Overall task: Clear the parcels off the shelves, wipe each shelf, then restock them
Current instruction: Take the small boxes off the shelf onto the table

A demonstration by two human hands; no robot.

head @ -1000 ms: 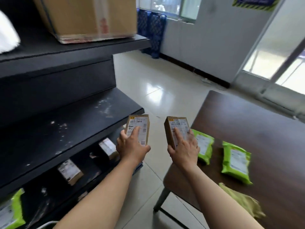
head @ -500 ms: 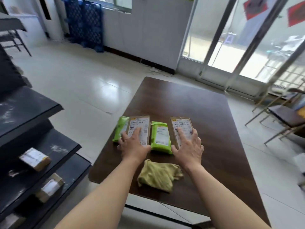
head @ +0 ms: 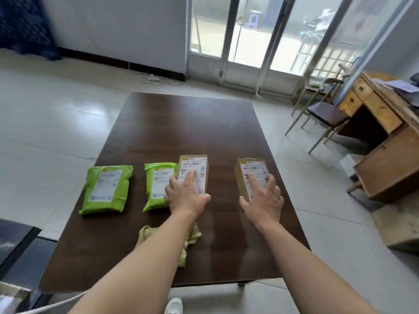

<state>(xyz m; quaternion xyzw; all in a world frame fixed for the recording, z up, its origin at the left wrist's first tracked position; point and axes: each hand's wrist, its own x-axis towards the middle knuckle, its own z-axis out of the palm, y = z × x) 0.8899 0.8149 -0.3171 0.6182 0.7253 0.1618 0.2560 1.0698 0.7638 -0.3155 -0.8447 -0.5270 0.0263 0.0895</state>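
Two small brown cardboard parcels with white labels are over the dark wooden table [head: 186, 123]. My left hand [head: 186, 196] grips the left box [head: 197, 166], fingers over its label and thumb on its right side. My right hand [head: 264, 198] holds the right box [head: 249, 166] the same way. Two green mailer bags lie to the left: one [head: 106, 189] near the table's left edge, the other [head: 158, 184] touching the left box. A yellow-green cloth [head: 192, 234] lies crumpled under my left forearm. Dark shelves [head: 15, 245] show at the lower left corner.
A wooden desk [head: 385, 141] and a metal chair [head: 326, 114] stand to the right. Glass doors [head: 260, 41] are behind the table. Pale tiled floor surrounds the table. The far half of the tabletop holds nothing.
I turned from the shelves to the table, carrying both boxes. The boxes now sit lower and further right on the tabletop, beside the green bags rather than among them.
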